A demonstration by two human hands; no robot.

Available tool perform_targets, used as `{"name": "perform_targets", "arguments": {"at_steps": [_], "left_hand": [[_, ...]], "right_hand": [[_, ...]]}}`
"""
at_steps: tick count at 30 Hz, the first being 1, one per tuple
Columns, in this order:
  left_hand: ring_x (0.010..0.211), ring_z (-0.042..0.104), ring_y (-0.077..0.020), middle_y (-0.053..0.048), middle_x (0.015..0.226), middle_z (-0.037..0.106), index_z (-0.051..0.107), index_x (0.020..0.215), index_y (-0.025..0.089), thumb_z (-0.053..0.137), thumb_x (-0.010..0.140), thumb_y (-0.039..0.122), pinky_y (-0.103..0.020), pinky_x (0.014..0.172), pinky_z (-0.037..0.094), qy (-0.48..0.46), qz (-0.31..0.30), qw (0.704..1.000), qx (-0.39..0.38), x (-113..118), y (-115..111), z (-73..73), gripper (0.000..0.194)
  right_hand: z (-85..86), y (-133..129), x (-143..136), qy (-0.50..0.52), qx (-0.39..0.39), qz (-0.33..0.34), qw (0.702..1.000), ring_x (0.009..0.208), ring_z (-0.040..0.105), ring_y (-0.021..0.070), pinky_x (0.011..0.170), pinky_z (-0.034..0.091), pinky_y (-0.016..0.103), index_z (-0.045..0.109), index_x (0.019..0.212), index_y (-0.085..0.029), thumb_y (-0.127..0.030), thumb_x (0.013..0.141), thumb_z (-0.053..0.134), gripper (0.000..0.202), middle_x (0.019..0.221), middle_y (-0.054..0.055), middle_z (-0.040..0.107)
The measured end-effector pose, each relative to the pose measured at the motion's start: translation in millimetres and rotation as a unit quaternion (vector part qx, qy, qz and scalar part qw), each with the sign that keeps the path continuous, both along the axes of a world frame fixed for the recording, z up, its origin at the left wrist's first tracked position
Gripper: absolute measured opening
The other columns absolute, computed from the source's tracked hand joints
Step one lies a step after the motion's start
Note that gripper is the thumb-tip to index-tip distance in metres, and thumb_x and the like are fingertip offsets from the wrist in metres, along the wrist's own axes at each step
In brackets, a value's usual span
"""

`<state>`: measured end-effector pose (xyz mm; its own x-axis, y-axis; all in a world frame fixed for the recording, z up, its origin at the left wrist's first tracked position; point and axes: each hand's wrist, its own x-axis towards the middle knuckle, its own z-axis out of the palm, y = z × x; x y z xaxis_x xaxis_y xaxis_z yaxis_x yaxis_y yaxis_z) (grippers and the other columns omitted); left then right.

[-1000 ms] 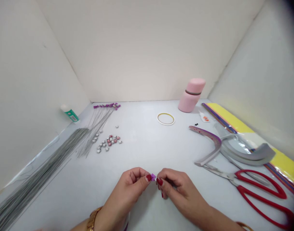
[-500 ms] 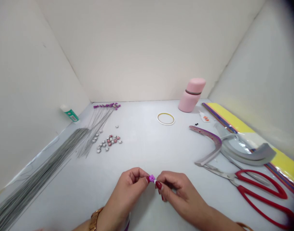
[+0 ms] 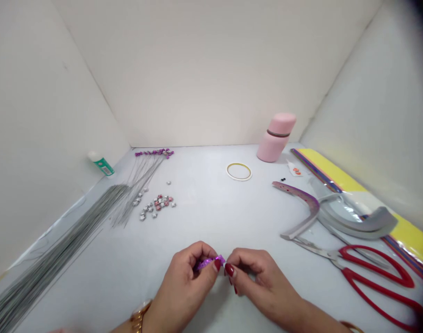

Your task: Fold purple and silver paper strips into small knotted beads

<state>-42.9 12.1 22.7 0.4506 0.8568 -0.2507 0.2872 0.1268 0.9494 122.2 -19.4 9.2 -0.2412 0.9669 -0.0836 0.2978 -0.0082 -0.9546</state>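
A shiny purple paper strip (image 3: 207,263), folded into a small knot at its right end, lies in the pinch of my left hand (image 3: 188,282). Thumb and index finger of that hand close on it, and part of the strip shows behind the thumb. My right hand (image 3: 263,277) pinches at the knot's right edge, its thumb and fingertips together at a small pale end. How much of the strip lies inside the left palm is hidden. Ahead and to the left sit small folded paper stars (image 3: 161,203) in silver and pink.
Wire stems (image 3: 69,236) lie at left, some with purple stars (image 3: 156,152) on their tips, near a glue stick (image 3: 102,164). A tape ring (image 3: 239,179), pink bottle (image 3: 275,138), glue tube (image 3: 294,169), paper strips (image 3: 301,196), red-handled scissors (image 3: 336,255) and coloured sheets (image 3: 353,187) stand or lie ahead and right.
More of the purple strip now shows behind my left thumb, between the fingers. The knot has turned slightly and shifted a little right; my right hand stays nearly in place.
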Motion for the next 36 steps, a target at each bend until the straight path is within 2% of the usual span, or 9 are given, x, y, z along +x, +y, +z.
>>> {"name": "perform_targets", "arguments": {"at_steps": [8, 12, 17, 22, 25, 27, 30, 33, 36], "left_hand": [[0.064, 0.049, -0.0131, -0.002, 0.068, 0.059, 0.055, 0.069, 0.013, 0.057, 0.075, 0.034, -0.023, 0.06, 0.038, -0.044, 0.029, 0.994, -0.099, 3, 4, -4.6, 0.022], [0.061, 0.048, -0.0122, 0.0, 0.063, 0.057, 0.057, 0.067, 0.013, 0.057, 0.074, 0.035, -0.021, 0.057, 0.036, -0.021, 0.01, 0.996, -0.084, 4, 5, -3.6, 0.023], [0.064, 0.051, -0.0149, -0.002, 0.068, 0.06, 0.06, 0.073, 0.016, 0.047, 0.082, 0.03, -0.023, 0.059, 0.038, 0.047, -0.015, 0.996, 0.071, 0, 8, 1.5, 0.021], [0.071, 0.053, -0.0161, -0.003, 0.077, 0.057, 0.058, 0.084, 0.02, 0.05, 0.081, 0.02, -0.024, 0.064, 0.04, 0.088, 0.067, 0.962, 0.25, -9, 10, 1.8, 0.009], [0.094, 0.048, -0.0202, -0.005, 0.098, 0.051, 0.055, 0.096, 0.023, 0.055, 0.075, 0.011, -0.029, 0.082, 0.036, 0.034, 0.19, 0.906, 0.376, -13, 5, -2.6, 0.025], [0.088, 0.049, -0.0193, -0.003, 0.09, 0.053, 0.058, 0.091, 0.025, 0.057, 0.072, 0.007, -0.03, 0.081, 0.037, -0.012, 0.184, 0.89, 0.418, -11, -1, -4.5, 0.026], [0.073, 0.055, -0.0184, -0.005, 0.075, 0.061, 0.063, 0.083, 0.019, 0.053, 0.078, 0.016, -0.028, 0.068, 0.042, -0.014, -0.011, 0.983, 0.185, -2, -6, -5.3, 0.012], [0.078, 0.057, -0.0193, -0.008, 0.081, 0.064, 0.063, 0.089, 0.015, 0.052, 0.081, 0.026, -0.029, 0.071, 0.044, -0.119, 0.0, 0.992, -0.029, 10, -6, -6.6, 0.018], [0.064, 0.055, -0.0153, -0.004, 0.065, 0.062, 0.064, 0.081, 0.013, 0.057, 0.078, 0.027, -0.026, 0.064, 0.043, -0.185, 0.042, 0.977, -0.092, 15, -3, -7.2, 0.016]], "right_hand": [[0.8, 1, 0, 0.033, -0.026, 0.001, 0.999, 0.049, 0.043, 0.0103, 0.048, 0.034, 0.021, 0.05, 0.064, -0.015, -0.034, 0.081, 0.047, 0.026, 0.051, -0.002, 0.046], [-0.4, 2, 0, 0.074, -0.052, -0.005, 0.996, 0.051, 0.044, 0.0103, 0.05, 0.035, 0.021, 0.052, 0.07, -0.014, -0.038, 0.08, 0.051, 0.026, 0.054, -0.003, 0.047], [-3.6, 4, 0, 0.166, -0.127, -0.037, 0.977, 0.048, 0.048, 0.0092, 0.05, 0.037, 0.021, 0.05, 0.069, -0.015, -0.042, 0.079, 0.051, 0.029, 0.056, -0.002, 0.051], [-6.8, 6, 4, 0.225, -0.106, -0.129, 0.96, 0.047, 0.046, 0.0065, 0.048, 0.034, 0.019, 0.049, 0.069, -0.015, -0.037, 0.082, 0.051, 0.026, 0.058, -0.003, 0.053], [-6.4, 8, 5, 0.258, -0.087, -0.198, 0.942, 0.046, 0.045, 0.0057, 0.047, 0.032, 0.018, 0.048, 0.069, -0.016, -0.035, 0.083, 0.051, 0.023, 0.059, -0.004, 0.053], [-5.5, 8, 5, 0.275, -0.085, -0.216, 0.933, 0.045, 0.045, 0.0054, 0.046, 0.032, 0.018, 0.048, 0.069, -0.016, -0.035, 0.083, 0.051, 0.023, 0.059, -0.004, 0.053], [-4.2, 7, 1, 0.283, -0.085, -0.192, 0.936, 0.044, 0.045, 0.0055, 0.046, 0.032, 0.018, 0.049, 0.07, -0.016, -0.036, 0.082, 0.052, 0.023, 0.06, -0.003, 0.054], [-3.3, 4, -4, 0.267, -0.103, -0.144, 0.947, 0.043, 0.045, 0.0057, 0.045, 0.031, 0.018, 0.051, 0.07, -0.015, -0.039, 0.08, 0.055, 0.026, 0.057, -0.003, 0.054], [-2.9, 1, -7, 0.246, -0.131, -0.099, 0.955, 0.042, 0.046, 0.0056, 0.044, 0.031, 0.018, 0.052, 0.068, -0.014, -0.044, 0.077, 0.055, 0.032, 0.056, -0.002, 0.054]]}}
